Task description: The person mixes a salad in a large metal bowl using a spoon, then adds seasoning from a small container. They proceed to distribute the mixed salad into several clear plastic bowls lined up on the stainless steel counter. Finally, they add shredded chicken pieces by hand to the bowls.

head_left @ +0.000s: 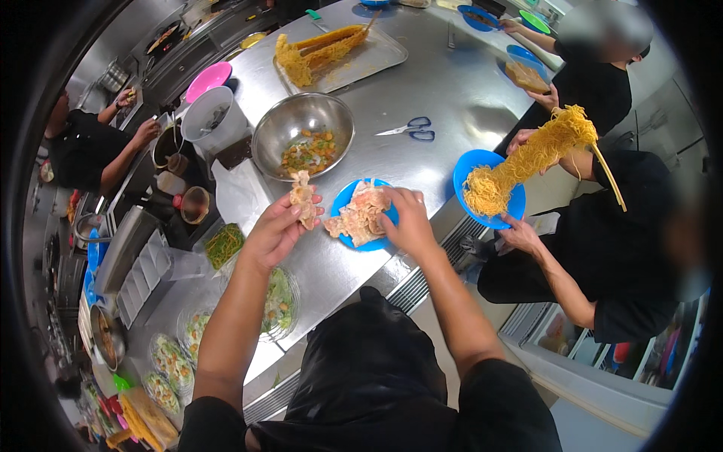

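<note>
1. The desk (452,90) is brushed metal, smooth with a dull sheen and soft reflections.
2. The mixing bowl (297,120) is polished steel, glossy inside.
3. The blue plate (348,197) under the right hand (407,218) looks like smooth, matt plastic.
4. The fried piece (303,197) in the left hand (275,233) has a rough, crinkled, oily crust.
5. The tray (376,56) is dull sheet metal.
6. The scissors (410,128) have shiny metal blades and blue plastic handles.
7. The noodle bundle (527,158) looks dry, wiry and matt.
</note>
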`<state>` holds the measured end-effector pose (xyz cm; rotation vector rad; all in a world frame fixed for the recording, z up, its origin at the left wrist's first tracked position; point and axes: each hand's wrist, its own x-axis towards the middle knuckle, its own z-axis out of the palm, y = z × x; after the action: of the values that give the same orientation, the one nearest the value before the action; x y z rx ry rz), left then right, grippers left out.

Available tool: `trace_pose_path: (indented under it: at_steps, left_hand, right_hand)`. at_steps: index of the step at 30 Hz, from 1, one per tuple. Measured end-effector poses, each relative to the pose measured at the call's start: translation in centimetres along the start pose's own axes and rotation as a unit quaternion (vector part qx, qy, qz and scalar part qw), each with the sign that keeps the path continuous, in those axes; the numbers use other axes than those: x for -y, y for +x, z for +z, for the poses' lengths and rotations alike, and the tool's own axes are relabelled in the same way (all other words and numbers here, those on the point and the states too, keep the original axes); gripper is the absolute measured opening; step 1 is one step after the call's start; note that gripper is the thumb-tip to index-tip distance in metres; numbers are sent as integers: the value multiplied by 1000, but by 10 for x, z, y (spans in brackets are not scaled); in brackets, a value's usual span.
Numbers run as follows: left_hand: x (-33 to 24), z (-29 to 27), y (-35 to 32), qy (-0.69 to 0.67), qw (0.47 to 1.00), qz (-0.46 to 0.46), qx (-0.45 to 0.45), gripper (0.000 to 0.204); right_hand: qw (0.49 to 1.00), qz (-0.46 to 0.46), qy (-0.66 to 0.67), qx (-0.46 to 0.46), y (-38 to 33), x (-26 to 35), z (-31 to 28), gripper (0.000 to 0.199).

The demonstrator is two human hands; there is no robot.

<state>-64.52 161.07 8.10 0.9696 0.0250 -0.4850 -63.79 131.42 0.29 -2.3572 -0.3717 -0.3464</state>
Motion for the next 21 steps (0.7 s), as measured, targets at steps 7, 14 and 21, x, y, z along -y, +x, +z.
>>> trace_pose_path:
  at_steps: [7, 14, 21]
  left_hand:
    - [0, -6, -76, -62, 997, 34, 19, 82]
    - [8, -26, -136, -36, 998, 55, -6, 72]
    - [-17, -58, -235, 163, 957, 87, -223, 53]
  right_hand:
    - [977, -59, -59, 195, 42, -5, 16, 55]
    - [967, 94, 127, 198, 44, -12, 1, 57]
    - [936, 127, 257, 203, 26, 16, -19, 43]
